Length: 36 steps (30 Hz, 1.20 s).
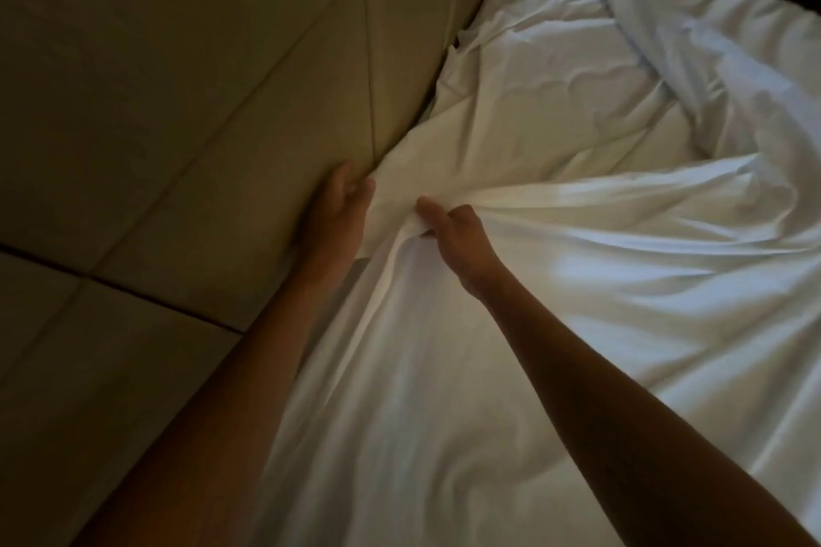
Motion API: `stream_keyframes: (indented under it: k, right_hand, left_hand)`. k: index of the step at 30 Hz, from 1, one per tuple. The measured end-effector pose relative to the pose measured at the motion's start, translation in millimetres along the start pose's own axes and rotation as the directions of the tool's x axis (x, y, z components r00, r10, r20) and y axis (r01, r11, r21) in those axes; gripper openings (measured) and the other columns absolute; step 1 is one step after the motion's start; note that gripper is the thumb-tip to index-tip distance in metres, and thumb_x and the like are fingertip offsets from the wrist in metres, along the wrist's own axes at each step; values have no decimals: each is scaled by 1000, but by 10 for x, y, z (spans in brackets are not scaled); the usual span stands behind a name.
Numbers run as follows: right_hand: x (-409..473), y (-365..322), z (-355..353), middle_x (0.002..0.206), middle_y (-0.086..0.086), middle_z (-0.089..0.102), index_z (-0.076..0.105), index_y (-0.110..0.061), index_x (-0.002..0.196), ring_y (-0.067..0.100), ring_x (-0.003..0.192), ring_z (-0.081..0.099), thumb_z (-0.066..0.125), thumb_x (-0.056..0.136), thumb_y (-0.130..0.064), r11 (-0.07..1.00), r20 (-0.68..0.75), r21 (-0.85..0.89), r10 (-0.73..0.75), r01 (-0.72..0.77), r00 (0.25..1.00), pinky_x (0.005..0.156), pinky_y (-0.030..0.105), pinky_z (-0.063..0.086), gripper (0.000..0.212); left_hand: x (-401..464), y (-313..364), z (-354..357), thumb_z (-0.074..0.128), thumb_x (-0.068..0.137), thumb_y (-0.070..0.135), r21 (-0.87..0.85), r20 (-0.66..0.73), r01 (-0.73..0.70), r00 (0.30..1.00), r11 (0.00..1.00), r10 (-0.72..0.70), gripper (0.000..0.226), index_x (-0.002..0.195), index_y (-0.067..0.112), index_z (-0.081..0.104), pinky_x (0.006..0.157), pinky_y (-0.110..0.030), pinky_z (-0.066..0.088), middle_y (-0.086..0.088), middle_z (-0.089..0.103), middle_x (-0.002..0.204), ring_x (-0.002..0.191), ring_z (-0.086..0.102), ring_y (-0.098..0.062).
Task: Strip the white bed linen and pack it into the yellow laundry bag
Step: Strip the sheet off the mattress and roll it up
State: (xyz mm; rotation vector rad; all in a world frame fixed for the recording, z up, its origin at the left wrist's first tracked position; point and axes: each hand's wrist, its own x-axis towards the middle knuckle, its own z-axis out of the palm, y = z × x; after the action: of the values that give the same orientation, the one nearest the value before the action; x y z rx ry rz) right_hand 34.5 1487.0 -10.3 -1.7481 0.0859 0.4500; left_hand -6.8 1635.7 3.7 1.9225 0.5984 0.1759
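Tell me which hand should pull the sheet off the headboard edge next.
Probably the right hand: its grip already bunches the white sheet. The left hand lies at the gap by the padded headboard, apparently holding nothing.

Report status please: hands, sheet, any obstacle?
Right hand grips bunched sheet. Left hand at sheet edge beside headboard, grip unclear. Sheet on bed. Bag not in view.

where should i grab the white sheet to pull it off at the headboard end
Grip the bunched ridge of the white sheet where the right hand already pinches it, coming from the bed side. The folds gather there, giving bulk to hold. The left hand sits at the padded headboard, probably freeing the tucked edge.
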Motion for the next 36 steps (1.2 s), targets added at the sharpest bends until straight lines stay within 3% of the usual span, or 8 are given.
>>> stream_keyframes:
  k: [4,11,16,18,20,24,31,36]
  right_hand:
    - [283,-127,248,95,18,70,70,6,93,26,94,65,55,100,-33,989,66,-144,-7,17,998,91,34,47,43]
    - [399,381,488,134,17,59,59,4,129,28,126,52,46,104,-35,944,177,-303,186,-126,966,110,36,37,48]
    - [617,295,603,119,18,65,64,7,121,27,116,58,41,106,-34,939,129,-345,57,-9,990,105,38,41,49]
    - [647,358,663,139,17,56,57,-2,135,29,133,48,36,107,-34,851,225,-520,45,80,973,114,41,31,47]
    - [606,473,683,156,7,39,40,-13,150,25,145,31,33,108,-31,756,330,-632,61,172,942,116,38,21,46]
    - [476,615,579,149,6,48,49,-13,144,22,140,40,35,108,-27,862,255,-466,-84,198,963,113,29,24,41]
    - [-16,1166,211,158,0,36,38,-26,151,24,149,25,12,96,-56,406,327,-826,-223,392,919,120,40,16,68]
    - [5,1155,163,164,0,23,22,-30,157,22,152,14,21,100,-58,437,250,-835,-241,335,938,121,43,12,63]
  left_hand:
    - [-163,-182,-118,40,107,30,5,14,-62,998,998,62,42,147,20,44,97,-14,30,8,48,140,123,42,-1]
    - [-637,-1081,-54,47,97,52,518,165,-89,986,851,2,71,156,20,27,115,-43,33,-7,35,157,142,36,-26]
    - [-886,-1339,-53,42,99,35,515,162,-447,889,731,429,53,143,6,51,115,-43,33,-15,48,149,140,38,-27]
    - [-945,-1366,13,42,100,28,509,259,-567,818,647,513,47,138,6,56,118,-46,30,-16,49,148,141,39,-29]
    - [-982,-1463,68,36,103,33,550,322,-548,836,630,445,48,139,9,55,115,-51,34,-15,50,147,140,43,-29]
    - [-937,-1678,-19,28,103,41,625,258,-319,946,712,197,55,145,12,49,111,-52,39,-16,45,151,138,45,-33]
    - [-946,-1810,-59,15,101,54,628,198,-174,978,759,60,74,153,6,34,114,-43,35,-13,32,159,144,37,-30]
    - [-961,-1751,8,15,101,52,661,193,-187,978,727,76,71,155,10,32,118,-45,25,-13,30,161,146,33,-30]
